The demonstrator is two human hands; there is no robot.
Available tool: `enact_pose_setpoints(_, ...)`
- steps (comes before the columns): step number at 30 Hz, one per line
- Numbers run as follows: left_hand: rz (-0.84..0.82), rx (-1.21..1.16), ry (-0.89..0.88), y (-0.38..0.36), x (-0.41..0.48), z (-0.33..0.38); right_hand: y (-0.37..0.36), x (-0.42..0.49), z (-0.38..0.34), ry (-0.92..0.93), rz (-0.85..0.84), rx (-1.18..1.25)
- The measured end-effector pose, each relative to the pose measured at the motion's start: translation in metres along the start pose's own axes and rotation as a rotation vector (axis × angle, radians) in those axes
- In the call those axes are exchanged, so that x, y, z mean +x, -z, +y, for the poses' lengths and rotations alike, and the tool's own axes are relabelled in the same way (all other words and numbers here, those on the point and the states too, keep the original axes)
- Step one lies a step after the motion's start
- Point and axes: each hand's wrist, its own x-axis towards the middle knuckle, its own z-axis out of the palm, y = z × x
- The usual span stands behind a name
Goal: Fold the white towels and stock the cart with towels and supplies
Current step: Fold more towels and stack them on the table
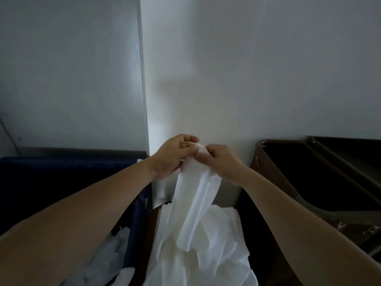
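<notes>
My left hand (175, 155) and right hand (220, 162) pinch the towel (195, 203) top at mid-frame; it hangs down centre. I should slide my hands apart along the edge, finding corners.

There is a single view, from a wide-angle camera worn on the person's head. It faces forward and tilts only slightly down, so the pale painted wall (257, 69) fills the upper half and straight edges bow toward the corners. Both bare forearms reach in from the bottom corners, and the left hand (172, 156) and right hand (221, 162) meet close to the lens at centre. No second view overlaps this one.
</notes>
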Motion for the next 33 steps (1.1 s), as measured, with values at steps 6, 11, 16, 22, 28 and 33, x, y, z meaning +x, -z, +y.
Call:
enact_pose_setpoints(6,0.087,0.011,0.102,-0.001,-0.008,-0.021,0.028,0.04,-0.02,0.123,0.243,0.06)
enact_pose_setpoints(11,0.122,0.066,0.197,0.005,-0.023,-0.046,0.065,0.06,-0.028,0.067,0.619,0.29)
enact_pose_setpoints(16,0.297,0.327,0.149,0.023,-0.024,-0.037,0.105,0.059,-0.021,0.058,0.825,0.329)
enact_pose_setpoints(22,0.31,0.505,-0.173,-0.001,0.024,0.059,0.061,0.034,-0.02,0.039,0.148,0.218)
enact_pose_setpoints(28,0.162,0.586,-0.145,-0.003,0.02,0.04,0.053,0.03,-0.022,0.002,0.21,0.135)
enact_pose_setpoints(33,0.026,0.59,0.086,0.009,-0.003,-0.022,0.088,0.039,-0.06,0.093,0.6,0.359)
